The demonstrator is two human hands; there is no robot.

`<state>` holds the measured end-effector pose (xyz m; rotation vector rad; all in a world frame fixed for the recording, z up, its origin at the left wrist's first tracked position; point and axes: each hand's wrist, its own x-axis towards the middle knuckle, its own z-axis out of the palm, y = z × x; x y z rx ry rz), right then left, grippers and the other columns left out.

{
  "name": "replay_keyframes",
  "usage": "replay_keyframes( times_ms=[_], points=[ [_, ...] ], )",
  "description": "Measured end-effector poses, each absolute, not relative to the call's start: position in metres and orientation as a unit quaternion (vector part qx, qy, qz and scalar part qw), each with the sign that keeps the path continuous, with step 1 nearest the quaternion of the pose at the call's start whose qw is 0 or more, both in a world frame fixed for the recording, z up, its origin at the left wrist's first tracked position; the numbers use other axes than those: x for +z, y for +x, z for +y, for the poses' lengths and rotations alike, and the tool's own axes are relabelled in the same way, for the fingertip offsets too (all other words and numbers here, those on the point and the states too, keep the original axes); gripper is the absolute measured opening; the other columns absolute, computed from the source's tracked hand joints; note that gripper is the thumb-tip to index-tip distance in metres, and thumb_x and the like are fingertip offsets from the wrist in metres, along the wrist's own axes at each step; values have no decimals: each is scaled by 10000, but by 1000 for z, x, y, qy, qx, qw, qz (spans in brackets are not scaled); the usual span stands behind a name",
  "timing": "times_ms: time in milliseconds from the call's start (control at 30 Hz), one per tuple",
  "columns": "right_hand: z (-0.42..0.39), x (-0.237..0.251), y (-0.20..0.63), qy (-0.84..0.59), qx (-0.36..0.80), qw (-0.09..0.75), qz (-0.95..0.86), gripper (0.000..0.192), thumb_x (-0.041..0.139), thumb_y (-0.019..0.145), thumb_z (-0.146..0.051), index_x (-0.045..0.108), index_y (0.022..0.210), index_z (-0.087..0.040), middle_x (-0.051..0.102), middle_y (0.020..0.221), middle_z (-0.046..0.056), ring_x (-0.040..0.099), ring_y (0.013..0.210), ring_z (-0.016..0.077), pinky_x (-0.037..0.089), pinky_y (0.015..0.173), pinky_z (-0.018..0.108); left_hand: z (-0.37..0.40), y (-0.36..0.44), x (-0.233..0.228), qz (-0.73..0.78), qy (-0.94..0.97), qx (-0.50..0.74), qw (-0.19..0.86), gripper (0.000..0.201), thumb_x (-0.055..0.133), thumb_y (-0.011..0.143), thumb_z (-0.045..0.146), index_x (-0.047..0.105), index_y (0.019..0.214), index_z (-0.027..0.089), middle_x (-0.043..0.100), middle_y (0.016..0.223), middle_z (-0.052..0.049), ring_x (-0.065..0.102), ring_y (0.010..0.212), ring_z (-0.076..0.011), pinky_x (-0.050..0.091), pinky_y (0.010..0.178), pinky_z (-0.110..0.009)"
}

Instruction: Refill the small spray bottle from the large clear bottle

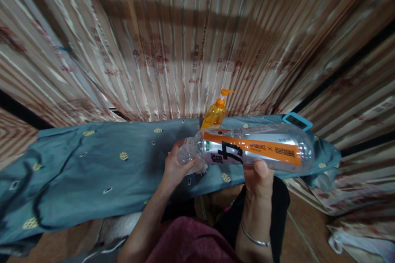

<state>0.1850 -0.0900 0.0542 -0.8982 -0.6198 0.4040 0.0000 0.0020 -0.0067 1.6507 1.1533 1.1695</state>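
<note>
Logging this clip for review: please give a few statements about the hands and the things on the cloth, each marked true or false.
1. The right hand holds a clear bottle lying sideways. True.
2. The left hand is at the bottle's neck end. True.
3. The pump bottle is green. False: it is orange.
4. The table cloth is red. False: it is blue-grey.
5. The right wrist bears a bangle. True.

Home room: striped curtains [191,40] behind, blue cloth-covered table [92,164] w/ soap pump bottle [215,113].
</note>
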Motion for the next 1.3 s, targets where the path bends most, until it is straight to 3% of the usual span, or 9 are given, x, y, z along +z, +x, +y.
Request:
replay_keyframes(
  times_ms=[233, 600, 867, 1100, 1300],
  points=[
    [-91, 62, 180, -417, 179, 840, -297, 640, 828, 596, -446, 685, 1180, -229, 714, 1175, 66, 628, 1222, 319, 478, 1082, 530, -1, 0, -2, 458, 655, 449, 400, 568, 822, 644, 227, 629, 1178, 223, 761, 1124, -54, 727, 1010, -253, 568, 942, -402],
    [-92, 63, 178, -424, 181, 833, -305, 638, 822, 614, -465, 667, 1187, -230, 722, 1111, 70, 679, 1113, 324, 539, 977, 542, -3, 0, -2, 452, 651, 451, 410, 571, 824, 645, 212, 633, 1183, 209, 754, 1123, -51, 719, 1050, -256, 561, 971, -401],
    [-90, 47, 200, -396, 215, 828, -334, 676, 907, 486, -543, 717, 1068, -258, 752, 1088, 64, 688, 1100, 345, 585, 887, 517, -3, 1, -1, 437, 649, 458, 422, 555, 811, 653, 190, 630, 1178, 196, 758, 1138, -63, 724, 1049, -244, 559, 979, -393],
    [-95, 48, 192, -405, 220, 827, -321, 645, 888, 558, -481, 706, 1141, -274, 744, 1167, 77, 664, 1180, 341, 556, 977, 554, -2, 1, -4, 437, 647, 461, 422, 563, 814, 645, 194, 631, 1177, 200, 763, 1111, -51, 729, 1014, -234, 564, 952, -375],
    [-96, 55, 186, -403, 233, 824, -322, 770, 893, 569, -442, 641, 1279, -284, 726, 1225, 95, 652, 1211, 351, 540, 995, 579, -2, 1, -5, 434, 650, 460, 422, 590, 810, 651, 199, 614, 1208, 195, 755, 1158, -62, 720, 1055, -247, 557, 979, -398]
  ],
)
